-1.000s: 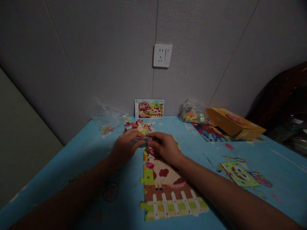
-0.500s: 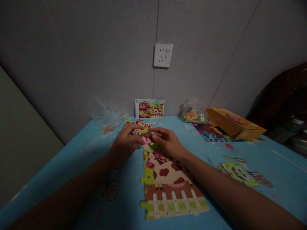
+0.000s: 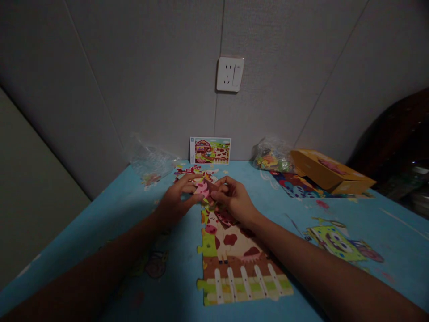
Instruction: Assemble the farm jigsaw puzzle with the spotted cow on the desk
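Between both hands, a pink and brown puzzle piece [image 3: 202, 189] is tilted up off the table. My left hand [image 3: 176, 197] pinches its left side between thumb and fingers. My right hand [image 3: 236, 200] has thumb and fingers closed at its right side; the fingers hide part of that edge. Below the hands lies a joined puzzle section [image 3: 231, 259] with a spotted cow and a white fence, its left edge showing tabs. Another piece with red patches [image 3: 225, 218] lies over the cow, partly under my right hand. Loose puzzle pieces [image 3: 187, 170] lie just beyond my left fingers.
A picture card [image 3: 211, 151] of the farm scene leans against the wall. Clear plastic bags [image 3: 152, 161] stand at the back left and, holding pieces, back right. A yellow box [image 3: 330, 172] rests on a colourful sheet [image 3: 295, 188] at right. The blue cloth [image 3: 100, 232] covers the table.
The pink and brown piece has been lifted and tilted up between my hands. My right fingers have curled in more tightly. The view has shifted slightly.
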Demonstrator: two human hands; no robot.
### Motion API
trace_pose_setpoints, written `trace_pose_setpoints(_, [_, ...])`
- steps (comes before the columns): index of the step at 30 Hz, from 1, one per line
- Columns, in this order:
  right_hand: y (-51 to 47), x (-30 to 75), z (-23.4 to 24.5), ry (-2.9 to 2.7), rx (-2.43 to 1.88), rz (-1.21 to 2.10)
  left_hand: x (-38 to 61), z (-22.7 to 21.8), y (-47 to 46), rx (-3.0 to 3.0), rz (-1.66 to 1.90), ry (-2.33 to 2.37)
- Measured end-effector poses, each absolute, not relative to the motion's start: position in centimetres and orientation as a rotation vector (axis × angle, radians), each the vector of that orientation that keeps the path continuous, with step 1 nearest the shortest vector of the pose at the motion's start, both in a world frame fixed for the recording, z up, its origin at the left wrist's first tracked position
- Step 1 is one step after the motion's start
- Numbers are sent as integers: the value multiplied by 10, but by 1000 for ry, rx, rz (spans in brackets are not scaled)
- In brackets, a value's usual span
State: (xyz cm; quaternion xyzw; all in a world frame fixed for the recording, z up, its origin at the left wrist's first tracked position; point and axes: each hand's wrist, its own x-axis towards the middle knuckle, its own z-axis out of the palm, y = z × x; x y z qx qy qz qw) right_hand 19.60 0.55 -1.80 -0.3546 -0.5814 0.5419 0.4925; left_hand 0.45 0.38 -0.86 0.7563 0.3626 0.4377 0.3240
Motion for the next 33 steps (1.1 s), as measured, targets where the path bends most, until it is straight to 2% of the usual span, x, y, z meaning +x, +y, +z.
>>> trace_pose_setpoints(8, [1,202,-15,-1842,-889,869,5,-10,3,1772,1020,808])
trace_pose_setpoints(16, [5,200,-18,-1686,-933,923,4,-7,0,1845,883,763])
trace_pose_setpoints(23, [-3,208,2,-2164,-1175,507,3,-16,19,1564,1172,983])
trace_pose_setpoints(28, [-32,205,12,-2699,-754,639,0,-16,25,1377,1262,1080])
trace_pose_setpoints(33, [-51,195,7,-2849,-558,711,-1,-15,25,1437,1190,1083])
